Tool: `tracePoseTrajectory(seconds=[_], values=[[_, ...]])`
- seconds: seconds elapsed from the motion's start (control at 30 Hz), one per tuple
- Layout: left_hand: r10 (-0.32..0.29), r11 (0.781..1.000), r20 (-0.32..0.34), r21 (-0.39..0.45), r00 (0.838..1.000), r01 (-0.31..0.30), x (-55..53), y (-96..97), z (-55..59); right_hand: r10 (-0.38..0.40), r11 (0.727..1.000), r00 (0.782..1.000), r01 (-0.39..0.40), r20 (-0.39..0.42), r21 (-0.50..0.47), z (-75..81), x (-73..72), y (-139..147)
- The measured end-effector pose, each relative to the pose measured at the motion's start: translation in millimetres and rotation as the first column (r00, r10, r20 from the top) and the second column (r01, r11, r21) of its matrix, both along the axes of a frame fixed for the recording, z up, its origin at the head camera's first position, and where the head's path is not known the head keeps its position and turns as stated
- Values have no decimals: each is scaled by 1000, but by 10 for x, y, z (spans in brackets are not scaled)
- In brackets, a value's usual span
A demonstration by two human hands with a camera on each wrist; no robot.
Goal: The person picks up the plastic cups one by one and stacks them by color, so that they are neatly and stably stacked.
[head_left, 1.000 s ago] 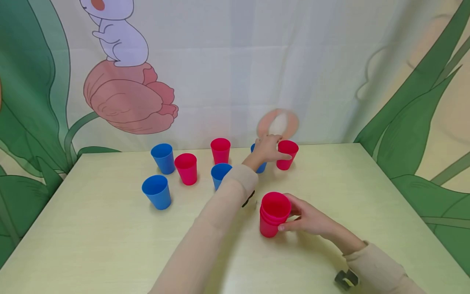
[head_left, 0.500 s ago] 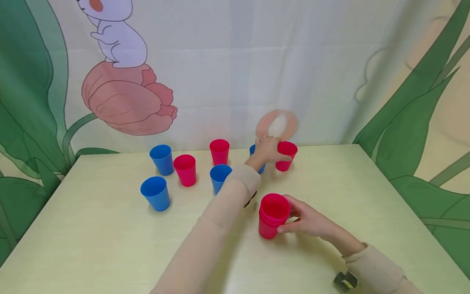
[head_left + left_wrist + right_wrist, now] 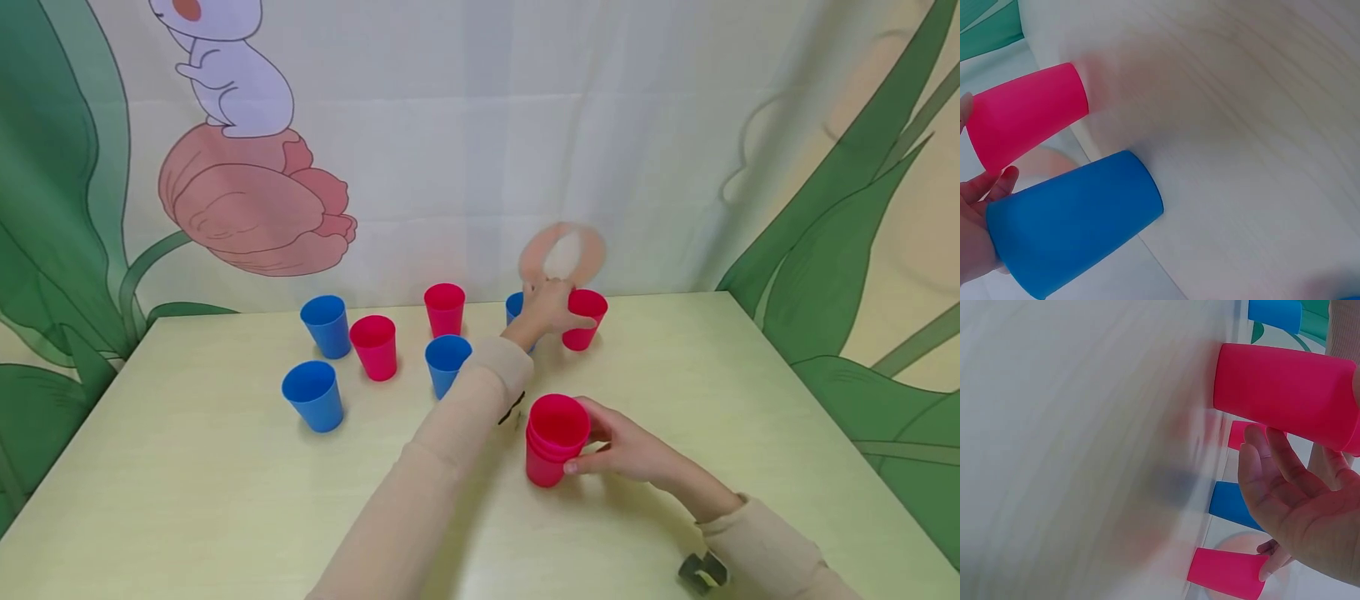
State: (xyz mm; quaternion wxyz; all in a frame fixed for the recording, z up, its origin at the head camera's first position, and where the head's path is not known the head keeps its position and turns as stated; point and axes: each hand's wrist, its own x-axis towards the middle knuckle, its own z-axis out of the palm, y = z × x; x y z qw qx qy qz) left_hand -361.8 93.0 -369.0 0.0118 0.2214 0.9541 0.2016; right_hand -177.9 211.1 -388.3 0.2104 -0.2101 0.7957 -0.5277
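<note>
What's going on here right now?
A person's right hand holds a nested stack of red cups on the table. Toward the back, their left hand has its thumb and fingers around the rim of a single red cup. Four blue cups and two other red ones stand unstacked to its left.

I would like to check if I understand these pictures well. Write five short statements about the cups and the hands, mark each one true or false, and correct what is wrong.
1. The left hand touches the tapered blue plastic cup nearest the viewer. False: it is at a tapered red plastic cup at the back right.
2. The right hand holds a nested stack of red cups. True.
3. This stack lies on its side. False: it is upright.
4. Four blue cups show in the head view. True.
5. The two leftmost blue cups stand mouth up. True.
</note>
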Motion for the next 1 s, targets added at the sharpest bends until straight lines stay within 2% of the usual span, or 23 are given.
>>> tracePoseTrajectory(seconds=[0.37,0.77,1.0], values=[[15,1000,3,-7,1000,-15,4,31,12,-5,1000,1000,5,4,2,12,4,-1],[-11,1000,17,-10,1000,11,54,30,18,-2,1000,1000,2,6,-6,16,21,-6],[-9,1000,-3,9,1000,9,47,32,22,-5,1000,1000,5,4,0,21,17,-8]])
